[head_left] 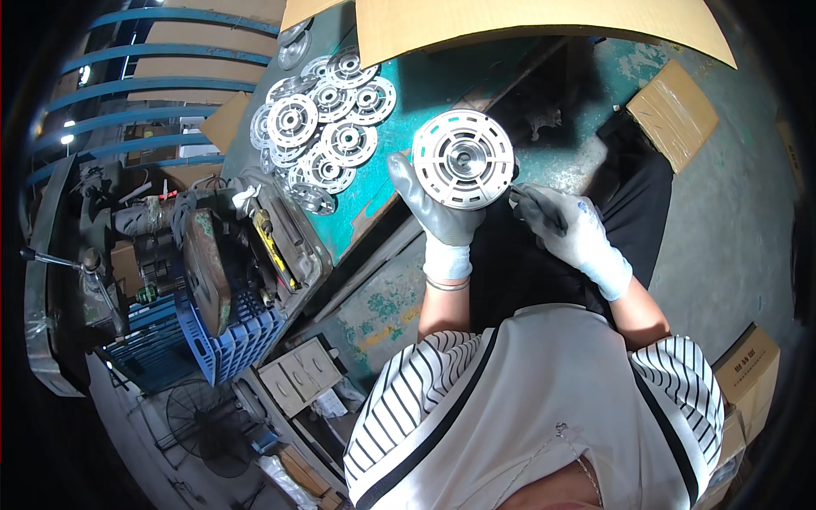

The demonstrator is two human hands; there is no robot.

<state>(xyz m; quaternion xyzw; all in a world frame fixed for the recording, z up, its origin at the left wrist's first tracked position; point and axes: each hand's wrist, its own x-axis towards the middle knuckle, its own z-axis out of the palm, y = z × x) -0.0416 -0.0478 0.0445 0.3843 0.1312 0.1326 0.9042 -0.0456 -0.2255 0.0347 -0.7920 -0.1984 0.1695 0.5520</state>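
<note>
Disc up front, round and metallic, raised over the lap just past the green bench's near edge, slots ringing its face and a hub at the centre! The left hand has it, gloved, thumb up along the disc's left side and palm beneath the lower rim; the other fingers are out of sight behind. The right hand, gloved too, sits just beside the disc's lower right, fingers bent and drawn close together; whether they pinch anything small, I cannot tell.

Out to the left on the bench, a heap of similar discs, overlapping, most of them lying face up, a few tilted! Along the top, a broad sheet of cardboard juts in, and off to the right there's a taped cardboard piece. Below the hands, dark trousers and striped sleeves.

Further left, a heavy machine with a yellow tool on it, and a blue crate just below! Down low, drawers and a black fan; over at lower right, a brown carton.
</note>
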